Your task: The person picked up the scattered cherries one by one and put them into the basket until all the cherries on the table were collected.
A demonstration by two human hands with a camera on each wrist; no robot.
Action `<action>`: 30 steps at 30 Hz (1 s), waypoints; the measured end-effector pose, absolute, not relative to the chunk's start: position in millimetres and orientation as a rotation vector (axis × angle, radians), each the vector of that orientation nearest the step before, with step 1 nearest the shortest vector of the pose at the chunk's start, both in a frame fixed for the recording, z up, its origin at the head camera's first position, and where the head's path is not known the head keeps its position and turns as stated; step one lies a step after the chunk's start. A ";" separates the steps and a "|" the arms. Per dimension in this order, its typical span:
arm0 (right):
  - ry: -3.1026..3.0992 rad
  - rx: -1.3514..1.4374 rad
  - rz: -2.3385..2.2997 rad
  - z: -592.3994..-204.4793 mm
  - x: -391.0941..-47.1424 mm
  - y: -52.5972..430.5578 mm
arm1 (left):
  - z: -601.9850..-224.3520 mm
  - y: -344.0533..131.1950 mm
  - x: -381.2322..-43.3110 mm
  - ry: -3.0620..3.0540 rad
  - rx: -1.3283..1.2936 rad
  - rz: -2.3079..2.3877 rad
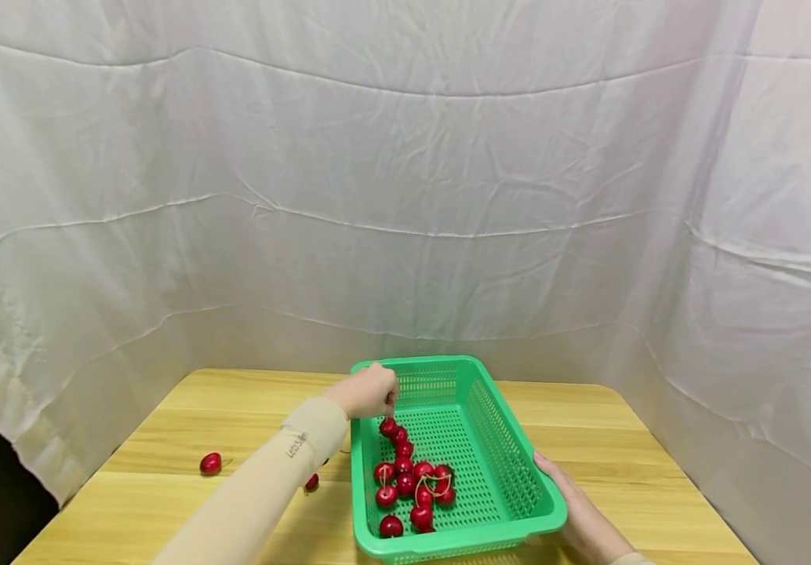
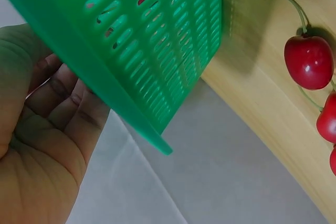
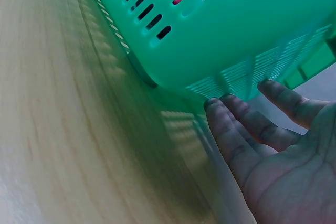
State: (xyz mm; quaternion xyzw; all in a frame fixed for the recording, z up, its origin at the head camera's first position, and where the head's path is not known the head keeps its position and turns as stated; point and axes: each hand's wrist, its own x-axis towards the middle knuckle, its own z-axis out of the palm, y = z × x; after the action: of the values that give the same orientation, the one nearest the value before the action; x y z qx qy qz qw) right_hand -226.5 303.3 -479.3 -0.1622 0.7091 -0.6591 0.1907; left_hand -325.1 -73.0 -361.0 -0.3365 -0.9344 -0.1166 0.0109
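A green plastic basket with slotted walls holds several red cherries, gathered along its left side and some with stems. My left hand reaches over the left rim, fingers bent down inside. Its fingertips pinch at a cherry near the far left corner; the thumb tip is hidden. In the left wrist view, the palm lies outside the rim with the fingers passing behind it. My right hand touches the basket's right side with nearly straight fingers, palm toward the wall.
A wooden table carries the basket. To its left lie a loose cherry and another cherry beside the left forearm, partly covered by it. White cloth hangs behind the table and along both sides.
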 end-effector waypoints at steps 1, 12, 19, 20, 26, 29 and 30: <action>1.993 -0.451 -1.852 -479.0 -226.1 303.1 | -361.3 -72.8 -324.8 -2.918 -1.048 -0.376; 2.035 -0.413 -1.830 -478.0 -224.4 300.4 | -363.1 -75.1 -325.9 -2.908 -1.064 -0.415; 2.016 -0.422 -1.844 -477.9 -223.3 301.0 | -359.6 -82.4 -327.6 -2.819 -1.101 -0.419; 2.013 -0.419 -1.846 -477.9 -223.4 301.1 | -358.7 -84.4 -327.9 -2.810 -1.102 -0.428; 2.003 -0.423 -1.857 -477.0 -224.6 301.6 | -349.1 -99.3 -329.4 -2.799 -1.034 -0.464; 2.005 -0.431 -1.854 -476.8 -225.1 301.6 | -343.5 -109.5 -329.1 -2.803 -0.978 -0.469; 2.006 -0.432 -1.851 -476.9 -225.2 301.6 | -341.8 -113.3 -329.1 -2.800 -0.964 -0.477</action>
State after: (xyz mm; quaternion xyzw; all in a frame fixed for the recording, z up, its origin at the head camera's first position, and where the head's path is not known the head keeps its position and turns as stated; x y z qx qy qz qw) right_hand -225.2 301.6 -476.9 -0.1536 0.7129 -0.6580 0.1877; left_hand -329.1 -113.3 -341.8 -0.3207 -0.9311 -0.1585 0.0710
